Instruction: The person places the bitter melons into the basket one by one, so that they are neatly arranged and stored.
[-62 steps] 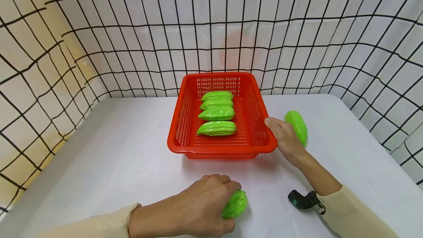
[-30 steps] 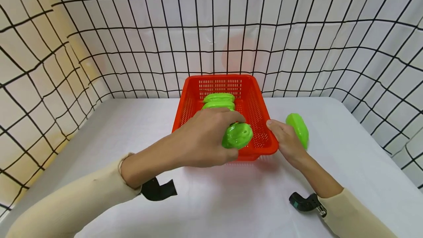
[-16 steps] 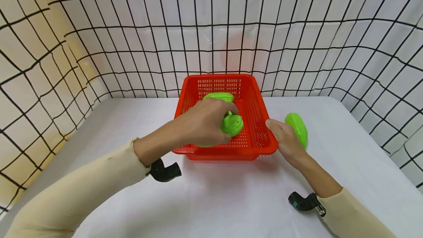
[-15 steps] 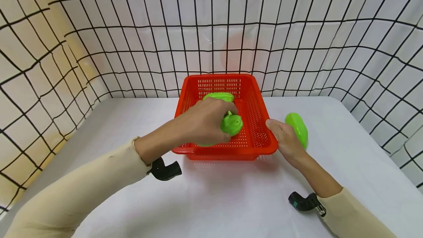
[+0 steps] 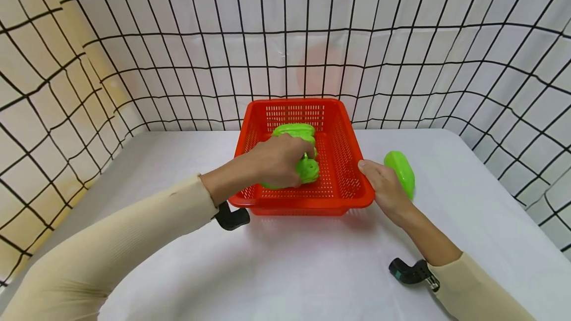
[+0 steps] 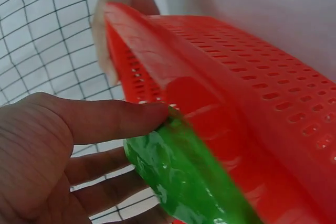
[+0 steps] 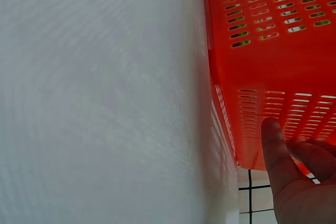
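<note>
My left hand (image 5: 274,162) is inside the red plastic basket (image 5: 308,203), gripping a glossy green ridged gourd (image 5: 309,170) crosswise. In the left wrist view the thumb lies along one side of this gourd (image 6: 184,177) and the fingers curl round the other, close by the red wall. Similar gourds (image 5: 294,128) lie in a row behind it, partly hidden by the hand. My right hand (image 5: 389,187) holds the basket's right rim near the front corner, thumb over the edge. From the right wrist, fingers (image 7: 274,145) show against the slotted outer wall.
Another green gourd (image 5: 401,172) lies on the white table (image 5: 285,271), just right of my right hand. Black wire mesh (image 5: 285,48) stands along the back and both sides. Black wrist cameras (image 5: 232,217) stick out below both sleeves.
My left hand has lifted the gourd from the table in front, carried it forward over the basket's front rim and lowered it inside. My right hand stays on the rim.
</note>
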### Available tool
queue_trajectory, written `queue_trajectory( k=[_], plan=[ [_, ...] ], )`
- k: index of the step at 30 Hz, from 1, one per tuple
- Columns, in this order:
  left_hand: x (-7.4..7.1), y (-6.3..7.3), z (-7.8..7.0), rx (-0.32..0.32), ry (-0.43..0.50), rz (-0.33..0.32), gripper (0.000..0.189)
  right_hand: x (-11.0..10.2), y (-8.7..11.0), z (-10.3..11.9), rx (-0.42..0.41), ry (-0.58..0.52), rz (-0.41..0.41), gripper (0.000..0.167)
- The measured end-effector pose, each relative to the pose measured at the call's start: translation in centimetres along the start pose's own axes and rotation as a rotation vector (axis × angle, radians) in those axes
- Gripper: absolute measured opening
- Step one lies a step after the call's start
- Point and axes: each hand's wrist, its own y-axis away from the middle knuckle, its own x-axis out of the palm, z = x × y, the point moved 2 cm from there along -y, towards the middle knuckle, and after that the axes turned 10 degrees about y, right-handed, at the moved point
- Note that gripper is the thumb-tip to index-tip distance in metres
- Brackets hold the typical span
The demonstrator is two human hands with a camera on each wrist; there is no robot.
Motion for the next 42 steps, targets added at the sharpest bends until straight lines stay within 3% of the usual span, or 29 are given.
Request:
queue_trajectory(
  k=[3, 7, 16, 26, 35, 42],
  plan=[
    [0.4, -0.5, 0.2, -0.027, -0.004, 0.028, 0.048, -0.1, 0.0, 0.0, 0.001, 0.002, 0.001, 0.053],
    [1.1, -1.2, 0.6, -0.017, -0.024, 0.052, 0.044, -0.1, 0.0, 0.0, -0.004, 0.002, 0.000, 0.052],
    [2.7, -1.9, 1.3, -0.046, -0.080, 0.117, 0.051, 0.4, -0.2, -0.1, -0.029, -0.041, 0.006, 0.051],
    [3.4, -2.6, 1.2, -0.013, -0.082, 0.117, 0.043, 0.1, 0.0, 0.0, -0.014, -0.017, -0.003, 0.052],
    [3.9, -3.2, 1.5, 0.013, -0.113, 0.118, 0.022, 0.1, -0.1, 0.1, -0.015, -0.067, -0.013, 0.051],
    [4.3, -3.5, 1.7, 0.053, -0.164, 0.125, 0.038, 0.2, 0.1, 0.2, -0.009, -0.062, -0.015, 0.051]
  ],
)
